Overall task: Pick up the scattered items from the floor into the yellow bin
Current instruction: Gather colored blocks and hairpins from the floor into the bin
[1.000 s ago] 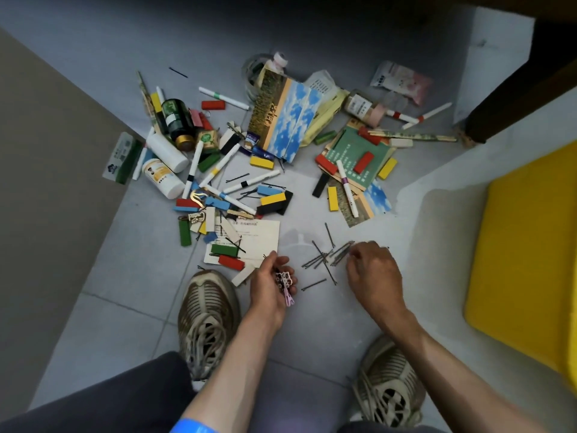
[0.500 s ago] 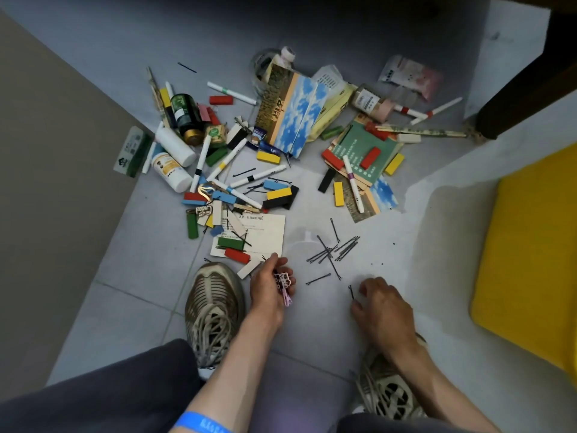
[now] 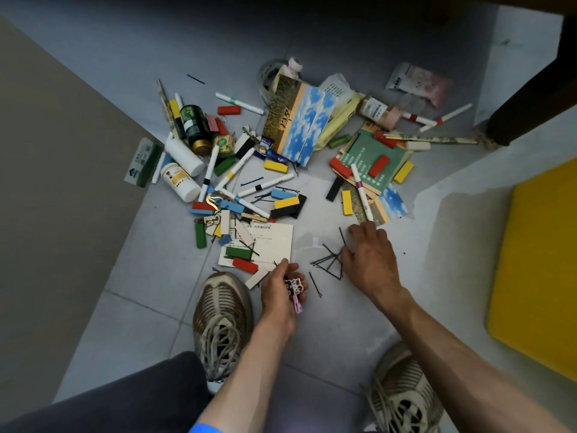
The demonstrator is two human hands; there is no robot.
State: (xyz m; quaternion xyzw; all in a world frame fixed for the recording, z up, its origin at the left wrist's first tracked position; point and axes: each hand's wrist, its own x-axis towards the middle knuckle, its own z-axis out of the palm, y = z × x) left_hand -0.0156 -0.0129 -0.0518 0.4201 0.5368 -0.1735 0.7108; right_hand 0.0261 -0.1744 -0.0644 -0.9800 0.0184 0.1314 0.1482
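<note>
right hand (image 3: 370, 260) back up at hairpins (image 3: 331, 260), fingers curled onto them, left hand (image 3: 279, 287) gripping clips (image 3: 295, 290)

Tile floor (image 3: 150, 295) w/ hairpins (image 3: 331, 260), markers, blocks.

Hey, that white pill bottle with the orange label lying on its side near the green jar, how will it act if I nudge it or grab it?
The white pill bottle lies on its side on smooth tile, so a nudge would probably roll it. It looks like rigid plastic, likely light and not fragile. Markers lie against it, so it may drag them along.
</note>
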